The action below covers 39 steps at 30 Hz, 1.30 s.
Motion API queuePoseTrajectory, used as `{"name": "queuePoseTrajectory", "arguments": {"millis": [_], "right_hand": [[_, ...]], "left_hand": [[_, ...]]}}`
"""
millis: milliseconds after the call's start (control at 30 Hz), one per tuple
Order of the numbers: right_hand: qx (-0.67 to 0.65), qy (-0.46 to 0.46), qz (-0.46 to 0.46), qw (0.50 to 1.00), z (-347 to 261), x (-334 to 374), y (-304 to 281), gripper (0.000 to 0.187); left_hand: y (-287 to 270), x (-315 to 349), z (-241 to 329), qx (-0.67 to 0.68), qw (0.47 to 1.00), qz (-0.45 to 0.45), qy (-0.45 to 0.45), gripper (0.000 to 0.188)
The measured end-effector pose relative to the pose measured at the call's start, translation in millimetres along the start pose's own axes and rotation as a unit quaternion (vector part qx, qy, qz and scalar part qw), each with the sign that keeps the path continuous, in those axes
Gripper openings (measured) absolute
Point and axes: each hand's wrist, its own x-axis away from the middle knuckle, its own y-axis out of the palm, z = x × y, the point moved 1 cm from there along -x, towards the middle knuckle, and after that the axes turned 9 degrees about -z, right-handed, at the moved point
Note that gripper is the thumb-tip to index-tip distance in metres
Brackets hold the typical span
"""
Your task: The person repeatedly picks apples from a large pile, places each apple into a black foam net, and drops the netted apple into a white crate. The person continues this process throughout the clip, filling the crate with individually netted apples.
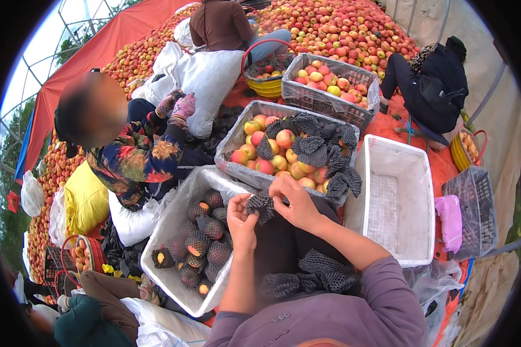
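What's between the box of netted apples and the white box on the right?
In the head view: dark-clad legs with black nets on them, left hand and right hand above; farther forward, a crate of loose apples.

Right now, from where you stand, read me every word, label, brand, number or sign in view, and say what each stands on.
There are none that I can read.
Black mesh net between the left hand and right hand: no lettering shows.
White box on the right: no legible marking.
Yellow sack: nothing readable.
Any small marks farther off would be too small or blurred to read.
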Motion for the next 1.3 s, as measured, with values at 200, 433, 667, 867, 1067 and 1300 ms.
{"name": "queuePoseTrajectory", "arguments": {"millis": [200, 433, 667, 867, 1067, 1300], "right_hand": [[0.371, -0.050, -0.086, 0.923, 11.5, -3.2, -1.8, 0.018], [-0.449, 0.232, -0.175, 0.845, 10.7, -17.1, -6.8, 0.042], [-0.348, 0.083, -0.117, 0.926, 42.7, -61.5, 11.7, 0.071], [0.420, 0.097, -0.224, 0.874, 190.0, -110.5, 14.9, 0.059], [0.542, 0.164, -0.166, 0.808, 327.2, -116.5, 31.9, 0.021], [0.531, 0.139, -0.219, 0.807, 261.9, -129.0, 13.5, 0.046]], "left_hand": [[-0.4, 1.3, 2.6, -0.212, 0.968, 0.064, 0.117, 0.032], [10.2, 15.6, -17.3, -0.397, 0.900, 0.009, 0.182, 0.041], [19.3, 18.6, -24.6, -0.316, 0.933, -0.006, 0.170, 0.049], [24.6, 16.8, -11.6, -0.410, 0.897, -0.087, 0.142, 0.025], [24.2, 5.2, -12.4, -0.412, 0.892, -0.099, 0.161, 0.011], [18.6, 3.4, -13.0, -0.406, 0.895, -0.081, 0.165, 0.011]]}}
